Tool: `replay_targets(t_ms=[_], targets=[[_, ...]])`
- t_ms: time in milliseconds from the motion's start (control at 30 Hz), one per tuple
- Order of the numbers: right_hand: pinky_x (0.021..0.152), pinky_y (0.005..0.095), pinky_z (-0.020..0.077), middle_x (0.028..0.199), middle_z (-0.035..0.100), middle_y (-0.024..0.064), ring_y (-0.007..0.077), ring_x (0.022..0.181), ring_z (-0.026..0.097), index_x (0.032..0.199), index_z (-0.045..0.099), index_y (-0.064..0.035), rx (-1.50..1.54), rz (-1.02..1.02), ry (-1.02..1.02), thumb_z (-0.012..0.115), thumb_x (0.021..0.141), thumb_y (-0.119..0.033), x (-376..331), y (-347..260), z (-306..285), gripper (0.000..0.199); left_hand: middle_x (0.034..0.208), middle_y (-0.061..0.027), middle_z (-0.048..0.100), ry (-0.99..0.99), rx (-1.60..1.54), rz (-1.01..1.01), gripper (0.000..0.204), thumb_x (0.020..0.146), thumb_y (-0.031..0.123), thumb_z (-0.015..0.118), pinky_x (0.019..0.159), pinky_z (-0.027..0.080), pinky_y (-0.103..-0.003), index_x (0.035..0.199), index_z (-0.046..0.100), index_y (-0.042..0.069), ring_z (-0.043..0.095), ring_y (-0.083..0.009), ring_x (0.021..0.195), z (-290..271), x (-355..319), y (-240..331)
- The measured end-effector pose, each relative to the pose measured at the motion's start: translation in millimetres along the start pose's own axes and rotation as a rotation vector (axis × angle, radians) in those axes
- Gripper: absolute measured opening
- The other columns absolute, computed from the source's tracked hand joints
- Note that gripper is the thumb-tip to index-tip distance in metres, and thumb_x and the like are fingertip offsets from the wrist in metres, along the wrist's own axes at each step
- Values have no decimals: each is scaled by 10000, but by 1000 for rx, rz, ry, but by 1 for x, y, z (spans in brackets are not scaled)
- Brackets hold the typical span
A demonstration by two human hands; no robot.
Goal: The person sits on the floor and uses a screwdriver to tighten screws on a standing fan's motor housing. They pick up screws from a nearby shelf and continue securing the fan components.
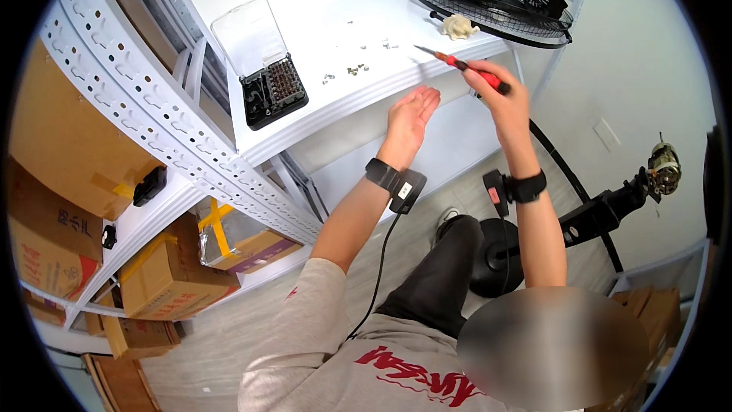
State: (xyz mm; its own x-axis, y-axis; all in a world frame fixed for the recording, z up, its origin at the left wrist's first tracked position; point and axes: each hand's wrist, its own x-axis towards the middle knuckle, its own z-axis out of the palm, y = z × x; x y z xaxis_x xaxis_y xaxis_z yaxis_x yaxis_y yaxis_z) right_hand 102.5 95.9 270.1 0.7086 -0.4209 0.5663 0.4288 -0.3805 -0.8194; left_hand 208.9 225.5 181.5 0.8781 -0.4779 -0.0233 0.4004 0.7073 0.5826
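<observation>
My right hand (505, 101) grips a screwdriver (457, 62) with a red and black handle, its thin shaft pointing left over the white shelf (366, 84). My left hand (410, 116) is open, palm up, just below the shelf's front edge and holds nothing. Several small screws (357, 70) lie scattered on the shelf above my left hand. An open black bit case (273, 90) with a clear lid stands at the shelf's left. A black fan grille (488, 1) lies at the shelf's far right, with a small cream-coloured part (459, 27) beside it.
A fan stand with black round base (496, 267) and exposed motor (662, 169) stands on the floor at right. Cardboard boxes (171, 278) fill lower shelves at left. A perforated white upright (145, 107) runs diagonally. Both wrists carry black bands with a cable.
</observation>
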Motion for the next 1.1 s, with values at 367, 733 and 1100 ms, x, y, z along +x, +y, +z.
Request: replay_targets(t_ms=[367, 733, 1100], targets=[[766, 265, 486, 994, 697, 65, 149, 847, 634, 1021, 734, -69, -169, -110, -92, 751, 811, -170, 37, 22, 58, 234, 1337, -328, 418, 99, 30, -215, 443, 936, -24, 441, 1075, 452, -443, 1326, 322, -197, 487, -401, 1251, -19, -6, 21], [659, 228, 447, 886, 690, 24, 88, 734, 574, 999, 749, -91, -189, -2, -36, 756, 821, -245, 55, 29, 63, 236, 1310, -310, 438, 73, 7, -249, 374, 932, -15, 450, 1065, 464, -446, 1262, 396, -180, 490, -406, 1244, -13, -7, 30], [600, 198, 382, 752, 631, -21, 44, 671, 497, 984, 743, -53, 21, 38, -3, 757, 835, -205, 4, 4, 4, 213, 1326, -276, 429, -34, -324, -150, 367, 1017, 94, 346, 1117, 406, -458, 1296, 350, -144, 449, -382, 1280, 18, -14, 24]])
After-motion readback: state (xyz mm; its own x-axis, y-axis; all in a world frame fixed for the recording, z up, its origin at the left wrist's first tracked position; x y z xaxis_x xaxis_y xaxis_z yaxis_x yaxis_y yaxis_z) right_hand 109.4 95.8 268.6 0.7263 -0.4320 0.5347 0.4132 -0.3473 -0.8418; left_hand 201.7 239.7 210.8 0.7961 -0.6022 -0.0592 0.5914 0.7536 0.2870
